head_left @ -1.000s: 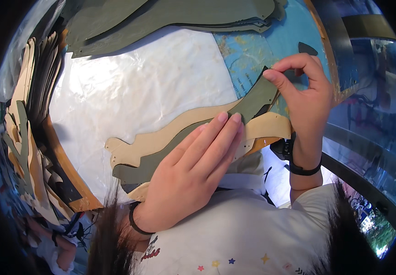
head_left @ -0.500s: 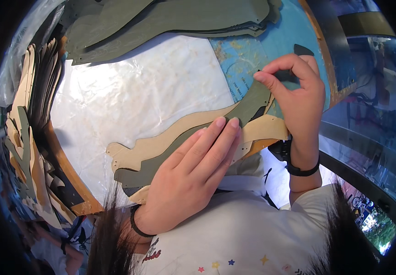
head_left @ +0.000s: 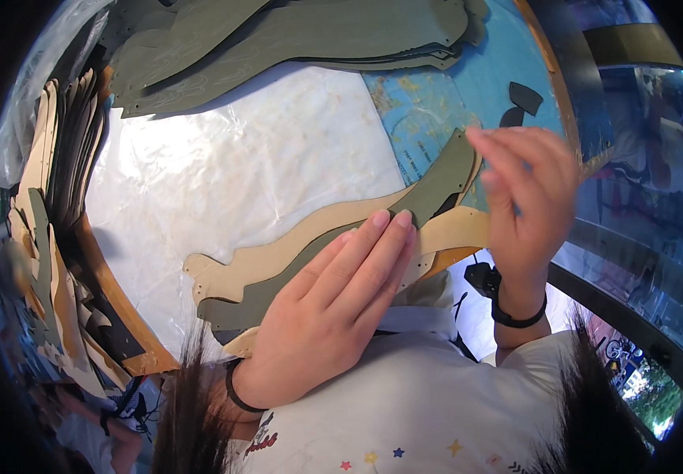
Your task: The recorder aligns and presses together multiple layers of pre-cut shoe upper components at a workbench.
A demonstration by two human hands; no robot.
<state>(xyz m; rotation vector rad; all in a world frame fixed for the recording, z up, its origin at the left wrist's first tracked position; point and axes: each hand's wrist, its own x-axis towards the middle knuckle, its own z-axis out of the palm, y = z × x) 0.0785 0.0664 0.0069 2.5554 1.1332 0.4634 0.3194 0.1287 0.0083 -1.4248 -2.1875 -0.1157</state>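
My left hand (head_left: 317,308) lies flat, fingers stretched out, pressing on a dark green curved leather-like piece (head_left: 428,180). Under that piece a tan one (head_left: 302,225) with a wavy outline shows along its far edge, small holes at its left end. A tan strip (head_left: 456,229) curves out beneath, beside my left fingertips. My right hand (head_left: 535,197) is raised by the green piece's upper right end, somewhat blurred, its thumb and fingers apart. Whether a fingertip touches that end I cannot tell. Two small black pieces (head_left: 525,98) lie just beyond my right hand.
Large dark green cut sheets (head_left: 357,31) are stacked at the far side. White plastic sheeting (head_left: 238,150) and a blue sheet (head_left: 507,39) cover the wood-edged table (head_left: 124,292). Tan and black cut pieces (head_left: 73,158) stand bunched at the left edge. A person's arm (head_left: 124,438) shows lower left.
My right hand has opened from a pinch at the green piece's end and moved slightly right and down. The small black pieces beyond it are now uncovered. My left hand stays put.
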